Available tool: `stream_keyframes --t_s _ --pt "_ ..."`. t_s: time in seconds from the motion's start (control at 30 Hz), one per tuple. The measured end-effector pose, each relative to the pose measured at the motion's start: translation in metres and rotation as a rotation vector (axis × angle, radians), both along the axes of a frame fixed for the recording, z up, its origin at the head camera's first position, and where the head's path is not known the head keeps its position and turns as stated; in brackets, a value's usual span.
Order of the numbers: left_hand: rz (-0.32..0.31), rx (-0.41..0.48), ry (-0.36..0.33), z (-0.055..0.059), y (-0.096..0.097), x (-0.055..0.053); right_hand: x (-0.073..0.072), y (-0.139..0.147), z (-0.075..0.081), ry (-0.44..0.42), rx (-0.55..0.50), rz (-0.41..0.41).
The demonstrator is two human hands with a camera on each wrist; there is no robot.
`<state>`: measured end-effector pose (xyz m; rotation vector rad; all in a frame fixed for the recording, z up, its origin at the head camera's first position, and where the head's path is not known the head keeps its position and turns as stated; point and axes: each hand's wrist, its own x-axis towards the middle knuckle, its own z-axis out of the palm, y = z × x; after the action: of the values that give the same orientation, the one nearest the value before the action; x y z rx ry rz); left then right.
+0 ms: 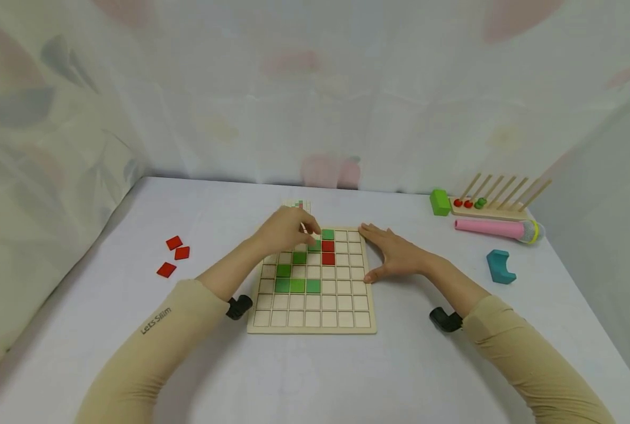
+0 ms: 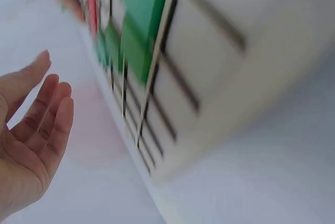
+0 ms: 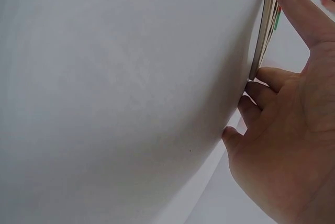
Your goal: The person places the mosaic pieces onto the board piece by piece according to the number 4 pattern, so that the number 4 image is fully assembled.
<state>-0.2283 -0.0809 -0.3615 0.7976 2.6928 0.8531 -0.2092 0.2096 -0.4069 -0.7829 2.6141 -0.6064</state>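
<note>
Grid board (image 1: 312, 302) found partly tiled, both hands in attendance

A white table (image 1: 320, 377) bore the grid board, which lay flat near its middle. A wooden peg stand (image 1: 497, 212) stood well to the right of the board, somewhat beyond its far edge. A pink microphone (image 1: 490, 228) lay well to the board's right, about level with that edge.

The right hand (image 1: 397, 254) touched the board's right edge, thumb and fingers spread wide, grasping nothing. The left hand (image 1: 287, 229) was over the board's far left part, fingers loosely curved, thumb apart, with nothing seen in its grasp. Whether it touched the board could not be told.

A teal notched block (image 1: 500, 268) lay right of the board, level with its middle rows. A printed card (image 1: 304, 205) showed just beyond the board's far edge, partly hidden. A green block (image 1: 440, 202) stood beyond the board's far right corner.

Seven green tiles (image 1: 297, 285) showed in the board's cells: three in a row, four on a diagonal. Two red tiles (image 1: 328, 258) occupied adjoining cells of one board column. Three loose tiles (image 1: 166, 270), also red, lay well left of the board.
</note>
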Motion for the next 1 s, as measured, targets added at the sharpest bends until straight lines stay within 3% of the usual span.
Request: stream_keyframes --t_s 0.17,0.33,0.53,0.77,1.0 --pt "0.073 0.045 0.0 0.015 -0.037 -0.011 0.0 0.0 0.001 -0.008 0.004 -0.004" --pt "0.163 0.057 0.003 0.022 -0.084 -0.019 0.001 0.0 0.002 -0.008 0.005 -0.003" --pt "0.3 0.039 -0.078 0.026 -0.138 -0.021 0.0 0.0 0.002 -0.003 0.001 0.0" --pt "0.336 -0.053 -0.12 0.011 -0.186 -0.021 0.0 0.0 0.001 -0.001 0.002 0.002" --pt "0.377 -0.07 -0.159 -0.004 -0.228 -0.016 0.0 0.0 0.002 -0.003 0.005 0.002"
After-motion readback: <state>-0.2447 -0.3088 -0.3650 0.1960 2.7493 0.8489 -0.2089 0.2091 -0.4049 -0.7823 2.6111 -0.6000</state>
